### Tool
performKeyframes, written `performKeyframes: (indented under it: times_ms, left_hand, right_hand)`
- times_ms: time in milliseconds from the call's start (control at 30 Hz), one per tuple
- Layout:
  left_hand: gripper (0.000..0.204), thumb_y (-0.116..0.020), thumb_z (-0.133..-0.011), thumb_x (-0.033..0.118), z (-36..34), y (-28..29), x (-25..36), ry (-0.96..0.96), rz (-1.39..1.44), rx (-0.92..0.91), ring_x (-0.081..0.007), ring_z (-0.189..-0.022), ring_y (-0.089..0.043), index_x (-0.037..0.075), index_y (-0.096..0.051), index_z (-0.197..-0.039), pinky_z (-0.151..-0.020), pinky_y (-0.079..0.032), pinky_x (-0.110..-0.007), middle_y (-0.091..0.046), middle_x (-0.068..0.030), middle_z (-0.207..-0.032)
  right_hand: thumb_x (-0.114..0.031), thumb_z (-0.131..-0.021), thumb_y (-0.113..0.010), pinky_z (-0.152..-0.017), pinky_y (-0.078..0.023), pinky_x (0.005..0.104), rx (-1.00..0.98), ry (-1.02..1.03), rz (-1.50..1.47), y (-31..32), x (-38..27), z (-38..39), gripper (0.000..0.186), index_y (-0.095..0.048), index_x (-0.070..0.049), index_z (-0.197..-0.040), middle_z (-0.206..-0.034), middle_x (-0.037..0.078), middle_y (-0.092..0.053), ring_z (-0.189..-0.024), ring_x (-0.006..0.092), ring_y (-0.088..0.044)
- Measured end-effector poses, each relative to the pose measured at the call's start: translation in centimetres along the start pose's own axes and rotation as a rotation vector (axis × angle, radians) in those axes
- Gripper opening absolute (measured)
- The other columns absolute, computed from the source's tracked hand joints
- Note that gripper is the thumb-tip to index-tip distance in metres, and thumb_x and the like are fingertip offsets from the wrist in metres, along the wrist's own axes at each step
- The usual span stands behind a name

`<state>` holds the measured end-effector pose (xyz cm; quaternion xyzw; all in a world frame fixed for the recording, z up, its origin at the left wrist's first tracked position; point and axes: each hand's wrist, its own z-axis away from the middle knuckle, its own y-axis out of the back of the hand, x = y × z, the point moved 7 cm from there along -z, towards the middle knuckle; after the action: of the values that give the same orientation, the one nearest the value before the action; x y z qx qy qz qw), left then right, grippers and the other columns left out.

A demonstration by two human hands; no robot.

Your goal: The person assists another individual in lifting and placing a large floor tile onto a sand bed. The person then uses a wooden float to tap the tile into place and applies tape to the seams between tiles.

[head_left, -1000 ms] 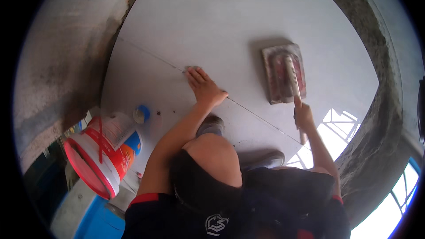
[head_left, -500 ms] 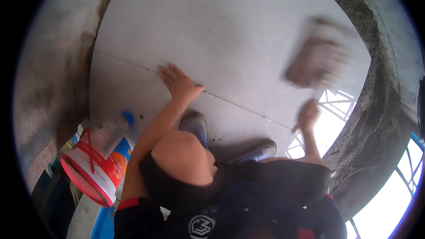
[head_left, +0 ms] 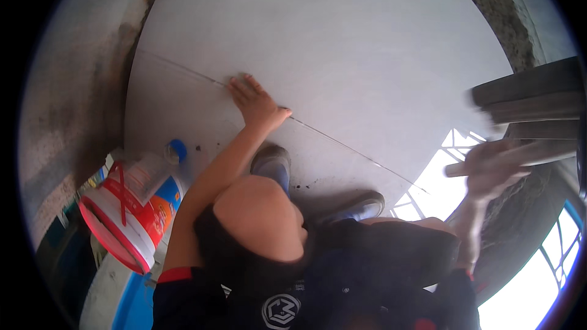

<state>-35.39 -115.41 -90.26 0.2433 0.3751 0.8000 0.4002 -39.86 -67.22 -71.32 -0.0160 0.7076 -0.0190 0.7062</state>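
Observation:
Large pale grey tiles lie below me: a far tile [head_left: 342,43] and a near tile [head_left: 333,171], meeting along a thin slanting seam. My left hand [head_left: 258,110] rests flat across that seam, fingers stretched and thumb spread, holding nothing. At the right, my right hand [head_left: 494,168] is closed round the handle of a mallet [head_left: 529,95]. Its bulky grey-brown head is raised toward the camera, above the tile's right side. Motion smears the hand and mallet, and the picture's edge cuts off part of the tool.
A red and white bucket [head_left: 137,220] lies tilted at the left, beside a blue round cap [head_left: 177,150]. A stained wall [head_left: 79,104] borders the left. Rough mortar [head_left: 498,18] runs along the right tile edge. My boots [head_left: 272,168] stand on the near tile.
My right hand has moved right and lifted, carrying the mallet from over the far tile toward the right edge. My left hand stays flat on the seam.

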Motion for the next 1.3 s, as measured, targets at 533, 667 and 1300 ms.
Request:
performKeyframes:
  times_ms: [533,667,1300]
  left_hand:
    - [0.123,-0.076,-0.072,0.041,0.8,0.5,-0.7,-0.054,0.028,-0.041,-0.0517,-0.139,0.014,-0.011,0.008,-0.145,-0.114,0.003,-0.054,0.013,-0.0410,-0.147]
    - [0.122,-0.076,-0.071,0.040,0.2,0.7,2.4,-0.103,-0.046,-0.056,-0.0526,-0.139,0.013,-0.010,0.008,-0.145,-0.114,0.002,-0.055,0.012,-0.0410,-0.147]
    - [0.128,-0.077,-0.068,0.046,1.0,0.4,1.3,-0.072,-0.055,-0.033,-0.0524,-0.139,0.015,-0.009,0.008,-0.146,-0.114,0.004,-0.055,0.011,-0.0412,-0.147]
  right_hand:
    - [-0.047,-0.100,-0.032,-0.037,-0.032,0.0227,-0.131,-0.089,-0.003,-9.0,-1.8,-3.1,0.049,-0.055,-0.004,-0.092,-0.053,-0.002,-0.041,-0.042,0.0065,-0.041]
    - [-0.039,-0.099,-0.040,-0.051,-0.038,0.0296,-0.020,-0.638,0.763,-3.3,14.7,5.3,0.040,-0.059,-0.007,-0.084,-0.057,0.003,-0.046,-0.055,0.0123,-0.049]
    - [-0.047,-0.099,-0.035,-0.065,-0.046,0.0484,-0.528,-0.386,1.058,-12.6,13.8,3.0,0.057,-0.057,0.003,-0.084,-0.077,0.026,-0.061,-0.076,0.0449,-0.060]
